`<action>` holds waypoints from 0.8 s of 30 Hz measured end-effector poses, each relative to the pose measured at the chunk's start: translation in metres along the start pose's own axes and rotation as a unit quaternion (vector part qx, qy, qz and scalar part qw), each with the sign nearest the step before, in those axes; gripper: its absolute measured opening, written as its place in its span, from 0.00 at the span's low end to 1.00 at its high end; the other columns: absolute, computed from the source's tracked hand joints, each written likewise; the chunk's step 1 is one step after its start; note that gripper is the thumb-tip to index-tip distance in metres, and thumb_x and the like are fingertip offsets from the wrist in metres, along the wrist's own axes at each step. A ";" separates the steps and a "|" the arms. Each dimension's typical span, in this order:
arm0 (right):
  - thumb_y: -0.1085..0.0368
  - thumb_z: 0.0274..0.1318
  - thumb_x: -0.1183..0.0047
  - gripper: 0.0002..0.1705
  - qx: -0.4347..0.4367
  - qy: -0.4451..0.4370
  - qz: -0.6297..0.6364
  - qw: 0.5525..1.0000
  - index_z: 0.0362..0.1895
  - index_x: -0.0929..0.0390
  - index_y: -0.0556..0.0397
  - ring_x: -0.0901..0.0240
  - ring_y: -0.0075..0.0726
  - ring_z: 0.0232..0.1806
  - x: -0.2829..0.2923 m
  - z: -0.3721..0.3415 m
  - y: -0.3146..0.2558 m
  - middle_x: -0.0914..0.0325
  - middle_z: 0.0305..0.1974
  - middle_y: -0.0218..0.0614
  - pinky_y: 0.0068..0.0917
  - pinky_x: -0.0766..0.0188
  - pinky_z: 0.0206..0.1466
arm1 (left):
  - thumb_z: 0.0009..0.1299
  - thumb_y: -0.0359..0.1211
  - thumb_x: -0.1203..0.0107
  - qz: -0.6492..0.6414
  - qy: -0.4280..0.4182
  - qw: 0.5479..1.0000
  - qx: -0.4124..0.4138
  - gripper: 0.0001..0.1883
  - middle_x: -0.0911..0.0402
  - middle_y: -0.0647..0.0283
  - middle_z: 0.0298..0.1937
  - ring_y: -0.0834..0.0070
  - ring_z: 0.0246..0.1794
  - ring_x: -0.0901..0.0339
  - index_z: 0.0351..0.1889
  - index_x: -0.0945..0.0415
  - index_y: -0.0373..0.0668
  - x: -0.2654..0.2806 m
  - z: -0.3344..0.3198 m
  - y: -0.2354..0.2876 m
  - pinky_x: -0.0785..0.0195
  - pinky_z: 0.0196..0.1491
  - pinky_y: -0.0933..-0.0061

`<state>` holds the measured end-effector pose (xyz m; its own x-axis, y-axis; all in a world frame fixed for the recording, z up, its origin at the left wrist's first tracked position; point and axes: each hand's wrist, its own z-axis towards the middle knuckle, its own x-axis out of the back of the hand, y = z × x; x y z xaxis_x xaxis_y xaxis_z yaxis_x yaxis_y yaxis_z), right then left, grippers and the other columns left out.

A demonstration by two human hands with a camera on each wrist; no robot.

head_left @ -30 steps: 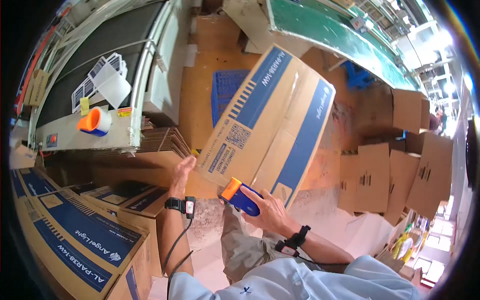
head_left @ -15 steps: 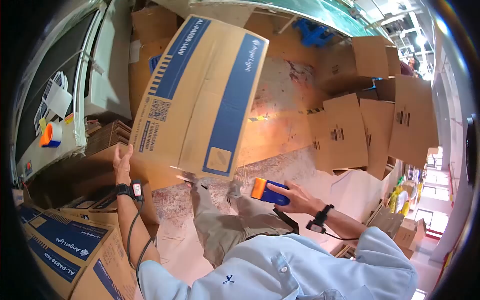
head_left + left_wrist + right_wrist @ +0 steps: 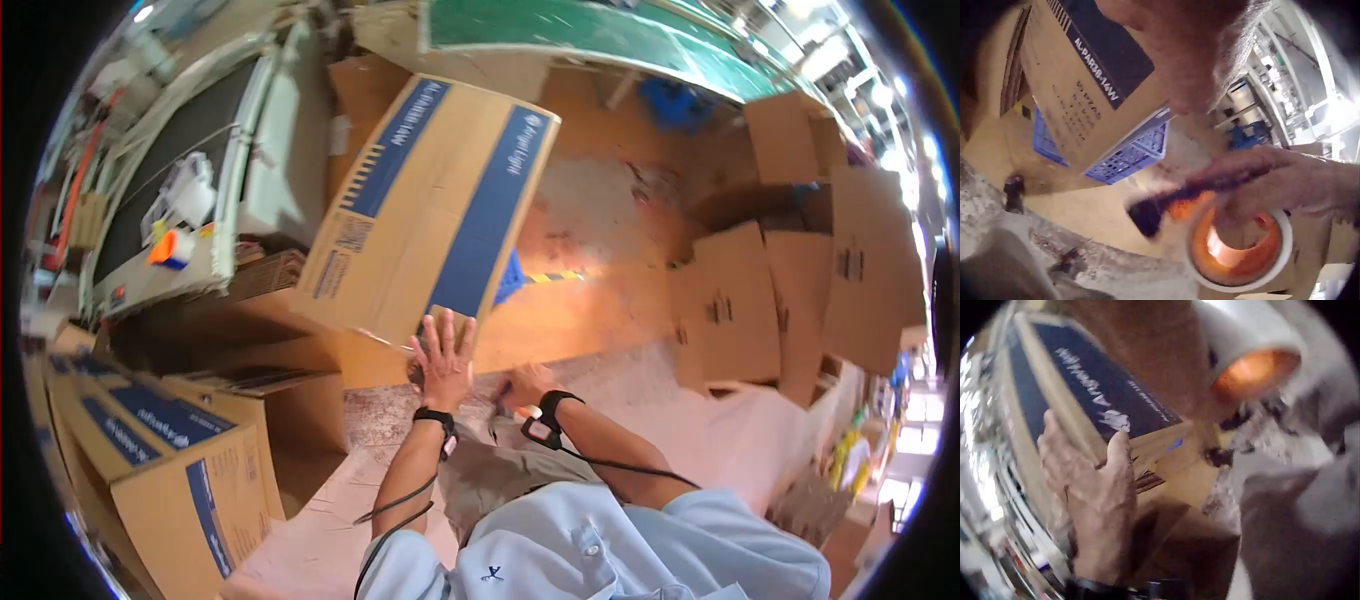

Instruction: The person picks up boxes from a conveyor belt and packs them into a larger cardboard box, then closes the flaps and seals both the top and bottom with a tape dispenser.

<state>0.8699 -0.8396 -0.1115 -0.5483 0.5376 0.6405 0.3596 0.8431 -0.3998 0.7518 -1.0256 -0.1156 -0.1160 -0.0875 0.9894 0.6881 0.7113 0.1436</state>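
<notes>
A brown carton with blue bands (image 3: 430, 210) sits on a blue crate (image 3: 1129, 156), tilted across the head view. My left hand (image 3: 442, 370) rests spread-fingered on the carton's near edge; in the right wrist view that hand (image 3: 1091, 494) lies against its side. Just right of it, my right hand (image 3: 530, 390) is low beside the carton. The left wrist view shows the right hand (image 3: 1272, 187) gripping a blue tape dispenser (image 3: 1204, 184) with a large orange-lined tape roll (image 3: 1238, 256). In the head view the dispenser is mostly hidden.
Printed cartons (image 3: 190, 470) stand at the lower left. A conveyor (image 3: 185, 130) holding another tape dispenser (image 3: 172, 248) is at the upper left. Open brown cartons (image 3: 740, 310) crowd the right. A green-topped bench (image 3: 600, 35) runs along the back, near a blue stool (image 3: 675, 103).
My left hand has moved right from the carton's left corner to its near edge. My right hand, with the dispenser, has swung in close beside it; the carton has shifted in view.
</notes>
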 end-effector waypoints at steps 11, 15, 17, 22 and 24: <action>0.44 0.42 0.26 0.47 -0.047 0.043 0.027 0.998 0.71 0.23 0.36 0.14 0.61 0.53 0.018 -0.092 0.148 0.12 0.52 0.51 0.52 0.18 0.58 | 0.68 0.48 0.28 -0.406 0.205 0.831 0.321 0.60 0.60 0.42 0.89 0.42 0.89 0.62 0.88 0.58 0.41 0.019 0.016 -0.004 0.62 0.85 0.37; 0.42 0.42 0.24 0.48 -0.062 0.029 0.004 0.998 0.70 0.23 0.36 0.12 0.58 0.52 0.044 -0.091 0.185 0.11 0.49 0.51 0.50 0.17 0.57 | 0.74 0.51 0.33 -0.628 0.321 0.519 0.482 0.60 0.56 0.43 0.89 0.52 0.87 0.54 0.87 0.65 0.30 0.004 0.065 -0.063 0.54 0.85 0.53; 0.40 0.43 0.24 0.48 -0.053 0.032 -0.001 0.998 0.70 0.22 0.36 0.12 0.57 0.52 0.058 -0.083 0.204 0.11 0.49 0.50 0.49 0.17 0.57 | 0.77 0.50 0.35 -0.699 0.338 0.421 0.470 0.54 0.48 0.47 0.86 0.56 0.84 0.47 0.86 0.58 0.32 -0.003 0.087 -0.115 0.48 0.82 0.55; 0.34 0.43 0.23 0.50 -0.114 0.023 0.041 0.992 0.69 0.22 0.41 0.12 0.54 0.53 0.123 -0.059 0.208 0.10 0.51 0.47 0.46 0.18 0.60 | 0.79 0.55 0.42 -0.525 0.321 0.561 0.553 0.36 0.23 0.55 0.71 0.61 0.66 0.26 0.73 0.30 0.35 -0.034 0.068 -0.268 0.31 0.70 0.57; 0.35 0.44 0.22 0.50 -0.131 0.047 -0.007 0.990 0.69 0.22 0.44 0.11 0.51 0.53 0.168 -0.057 0.202 0.11 0.51 0.46 0.44 0.17 0.60 | 0.78 0.54 0.44 -0.416 0.314 0.592 0.615 0.36 0.17 0.47 0.63 0.58 0.64 0.22 0.67 0.24 0.29 0.015 0.073 -0.301 0.34 0.72 0.55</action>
<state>0.8936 -0.5795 -0.0479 -0.4868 0.5125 0.7074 0.5428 0.8120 -0.2147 0.4904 -1.1898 -0.1454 0.5062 -0.7311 0.4575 -0.5075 0.1764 0.8434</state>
